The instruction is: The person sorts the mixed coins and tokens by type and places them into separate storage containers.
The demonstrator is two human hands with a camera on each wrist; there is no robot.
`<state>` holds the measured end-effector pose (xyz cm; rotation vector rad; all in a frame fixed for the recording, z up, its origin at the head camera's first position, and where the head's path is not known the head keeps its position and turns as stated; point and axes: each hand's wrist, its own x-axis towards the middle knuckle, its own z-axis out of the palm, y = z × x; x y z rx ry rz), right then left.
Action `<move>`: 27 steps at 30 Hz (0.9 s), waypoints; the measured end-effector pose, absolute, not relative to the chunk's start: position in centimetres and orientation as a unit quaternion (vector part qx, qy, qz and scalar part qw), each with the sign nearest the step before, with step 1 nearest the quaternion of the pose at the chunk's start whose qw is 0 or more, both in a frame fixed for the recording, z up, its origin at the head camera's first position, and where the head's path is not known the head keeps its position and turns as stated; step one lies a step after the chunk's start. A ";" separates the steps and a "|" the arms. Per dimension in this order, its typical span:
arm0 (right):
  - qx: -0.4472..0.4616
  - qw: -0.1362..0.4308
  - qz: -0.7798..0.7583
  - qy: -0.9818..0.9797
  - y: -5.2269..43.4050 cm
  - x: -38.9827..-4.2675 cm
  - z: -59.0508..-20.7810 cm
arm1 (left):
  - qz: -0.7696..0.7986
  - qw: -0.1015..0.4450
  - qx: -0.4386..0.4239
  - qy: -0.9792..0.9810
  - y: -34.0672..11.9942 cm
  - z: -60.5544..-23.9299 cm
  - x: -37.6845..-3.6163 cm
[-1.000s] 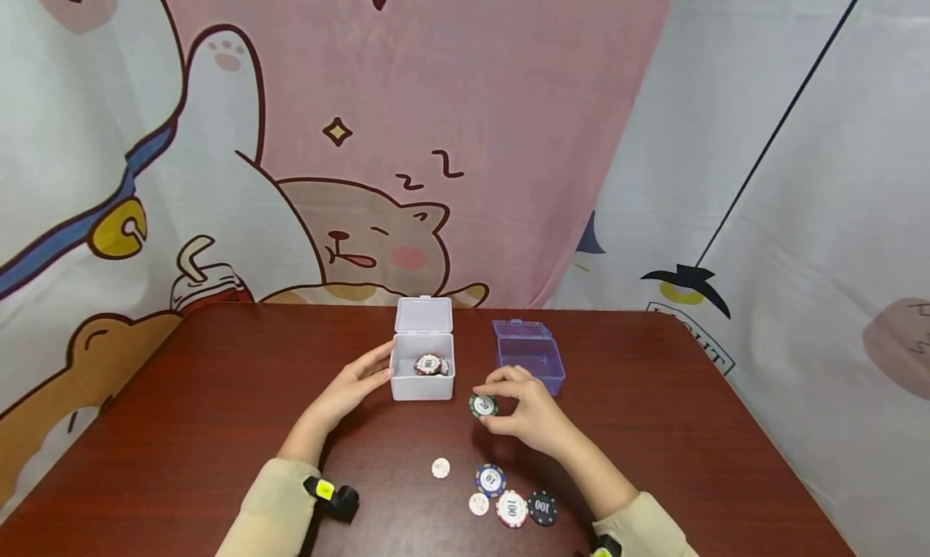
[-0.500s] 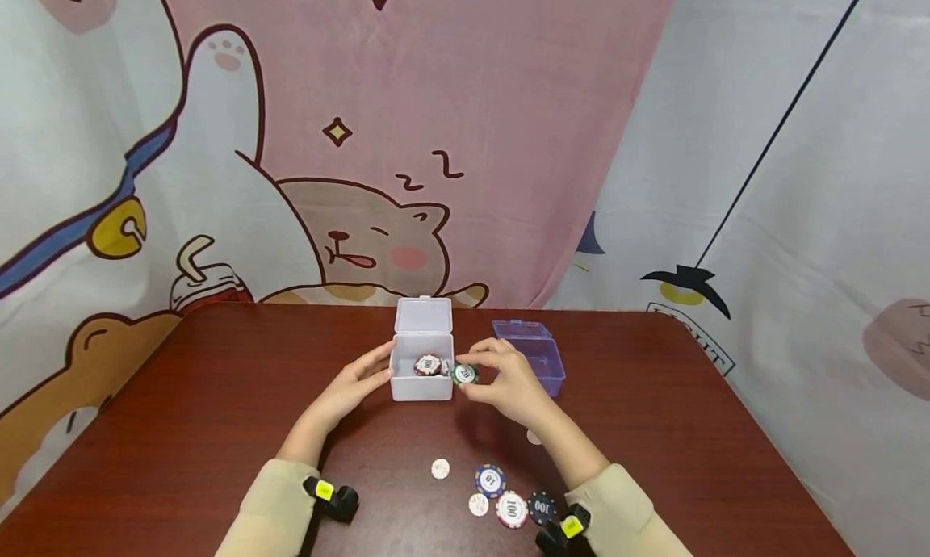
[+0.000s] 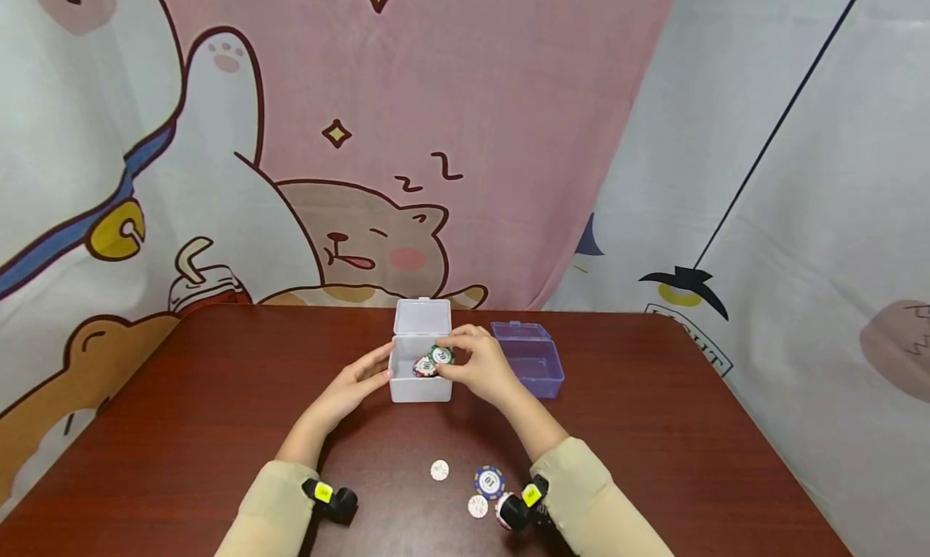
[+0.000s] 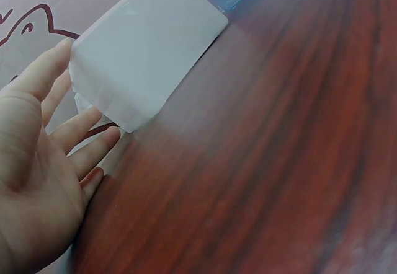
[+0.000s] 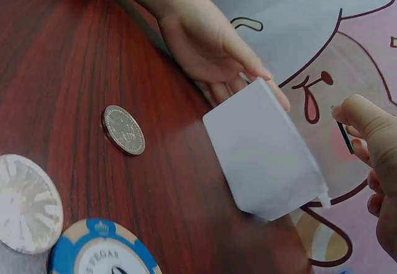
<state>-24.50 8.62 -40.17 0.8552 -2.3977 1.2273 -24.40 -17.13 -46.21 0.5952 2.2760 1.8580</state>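
Note:
A small white box [image 3: 420,386] with its lid [image 3: 423,316] raised stands mid-table; a red and white chip [image 3: 423,367] lies inside. My right hand [image 3: 475,365] pinches a green chip [image 3: 441,354] just above the box's opening. The chip's dark edge [image 5: 345,137] shows between that hand's fingertips in the right wrist view, above the box [image 5: 267,156]. My left hand [image 3: 359,379] rests with straight fingers against the box's left side; its fingers [image 4: 68,137] lie beside the box [image 4: 149,44].
A purple box [image 3: 534,362] with open lid sits right of the white one. On the table [image 3: 218,412] near me lie a silver coin [image 3: 439,470], a blue chip [image 3: 489,482] and a white chip [image 3: 477,506]. Cartoon curtains hang behind.
My right hand carried the green chip up and left, from in front of the purple box to over the white box's opening. My left hand stayed on the box.

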 end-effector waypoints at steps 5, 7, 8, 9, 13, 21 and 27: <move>0.271 0.147 0.426 -0.851 8.0 -25.3 -41.0 | 0.620 0.073 0.194 0.757 -17.1 -46.4 -24.5; 0.261 0.145 0.420 -0.857 7.8 -25.6 -41.3 | 0.620 0.072 0.196 0.757 -17.1 -46.5 -24.5; 0.257 0.144 0.416 -0.860 7.7 -25.7 -41.4 | 0.618 0.072 0.196 0.758 -17.1 -46.5 -24.5; 0.254 0.144 0.410 -0.864 7.6 -25.8 -41.5 | 0.618 0.071 0.194 0.759 -17.1 -46.4 -24.5; 0.246 0.136 0.386 -0.879 7.3 -26.3 -41.8 | 0.610 0.068 0.193 0.765 -17.2 -46.2 -24.4; 0.245 0.109 0.372 -0.888 6.5 -26.6 -42.1 | 0.620 0.071 0.201 0.755 -17.0 -46.1 -24.2; 0.240 0.106 0.371 -0.891 6.2 -26.9 -42.4 | 0.621 0.069 0.200 0.755 -17.0 -46.1 -24.3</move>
